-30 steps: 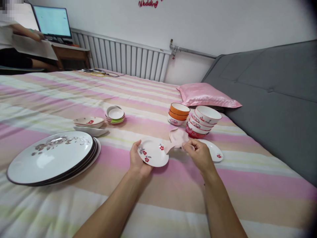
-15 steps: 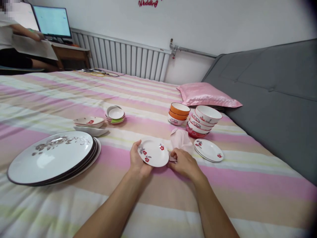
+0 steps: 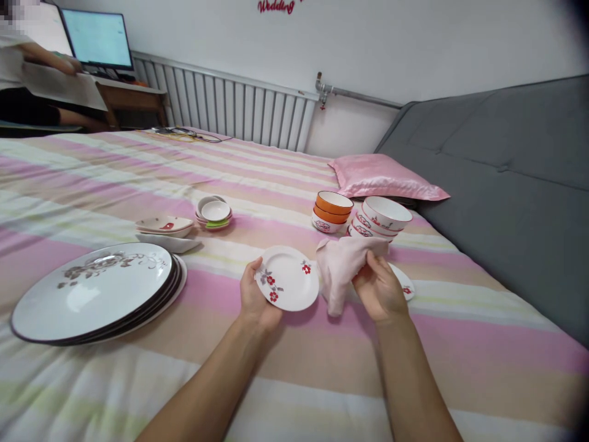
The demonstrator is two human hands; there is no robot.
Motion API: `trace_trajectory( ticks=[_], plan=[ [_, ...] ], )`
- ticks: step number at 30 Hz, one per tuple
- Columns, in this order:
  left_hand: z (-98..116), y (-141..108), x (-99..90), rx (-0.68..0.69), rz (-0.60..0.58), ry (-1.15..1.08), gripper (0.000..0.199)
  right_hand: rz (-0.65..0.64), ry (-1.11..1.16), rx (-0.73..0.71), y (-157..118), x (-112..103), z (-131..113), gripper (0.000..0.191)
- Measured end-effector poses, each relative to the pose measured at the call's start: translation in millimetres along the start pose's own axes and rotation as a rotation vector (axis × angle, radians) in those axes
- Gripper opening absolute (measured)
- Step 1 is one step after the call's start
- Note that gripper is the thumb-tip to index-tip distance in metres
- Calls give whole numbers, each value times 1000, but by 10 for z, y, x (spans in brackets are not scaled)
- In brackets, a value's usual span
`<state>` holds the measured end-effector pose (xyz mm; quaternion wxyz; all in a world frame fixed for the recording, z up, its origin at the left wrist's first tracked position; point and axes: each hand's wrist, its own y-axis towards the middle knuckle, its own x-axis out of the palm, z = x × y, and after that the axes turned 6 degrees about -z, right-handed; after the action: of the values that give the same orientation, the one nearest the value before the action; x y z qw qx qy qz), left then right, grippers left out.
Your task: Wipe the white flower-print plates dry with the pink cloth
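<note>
so the left hand (image 3: 260, 301) comes in from the lower left, palm up under a small floral saucer (image 3: 289, 279), thumb hooked over the near-side rim and the other fingers mostly hidden beneath it, so that grip is closed to about the plate's thickness. can't tell how spread the hidden ones are. saucer's tipped a bit, face up, red flowers showing. right hand (image 3: 378, 283) is angled up from the lower right, wrist turned so the palm kinda faces the saucer, fingers loosely curled and pinching a pale pink cloth (image 3: 338, 270). cloth droops off the fingertips toward the saucer, right by its rim. just behind those right fingers there's a stack of white bowls (image 3: 386, 213), with orange bowls (image 3: 332, 207) beside it, and a flowered plate (image 3: 405, 283) peeks out past the knuckles. big oval plates (image 3: 96, 291) sit well left of the left thumb.
</note>
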<state>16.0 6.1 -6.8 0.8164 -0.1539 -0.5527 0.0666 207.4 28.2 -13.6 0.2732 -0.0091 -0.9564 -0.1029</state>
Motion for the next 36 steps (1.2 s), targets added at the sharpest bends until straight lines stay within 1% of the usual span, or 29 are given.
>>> trace_trajectory(
  ticks=[2,5,9,11,13,16,18,20,22,23,24,26,28,30,33,36],
  plan=[
    [1,-10,10,-1,-16,-4,23,-2,53,28,-6,12,-2,24],
    [-14,-8,-4,-7,-17,3,23,-10,52,31,-26,81,38,26],
    [-58,-2,-33,-51,-41,18,25,-9,-29,-7,-137,340,135,26],
    [-76,-4,-35,-88,-57,17,27,-27,-62,13,-226,500,199,26],
    [-82,-8,-27,-112,-74,1,27,-115,-135,57,-320,633,260,26],
    [-58,-14,-21,-104,-81,-47,26,-321,-319,123,-436,753,309,24],
    [-26,-15,-29,-133,-59,-66,26,-475,-462,127,-487,786,299,21],
    [8,-13,-46,-215,-31,-68,30,-616,-610,108,-515,794,261,19],
    [34,-10,-59,-268,-12,-68,34,-720,-711,99,-523,786,216,19],
    [42,-8,-62,-262,-12,-68,33,-744,-730,95,-521,778,199,21],
    [46,-6,-61,-235,-16,-69,32,-746,-728,89,-516,769,186,23],
    [47,-6,-52,-175,-31,-74,28,-692,-719,70,-500,748,179,26],
    [41,-7,-39,-148,-49,-83,26,-611,-775,21,-483,728,185,21],
    [34,-9,-31,-150,-69,-95,24,-570,-891,-43,-468,715,192,15],
    [29,-9,-29,-148,-88,-110,24,-623,-999,-100,-452,709,195,13],
    [22,-10,-34,-160,-115,-86,28,-654,-989,-89,-439,700,210,24]
  ],
)
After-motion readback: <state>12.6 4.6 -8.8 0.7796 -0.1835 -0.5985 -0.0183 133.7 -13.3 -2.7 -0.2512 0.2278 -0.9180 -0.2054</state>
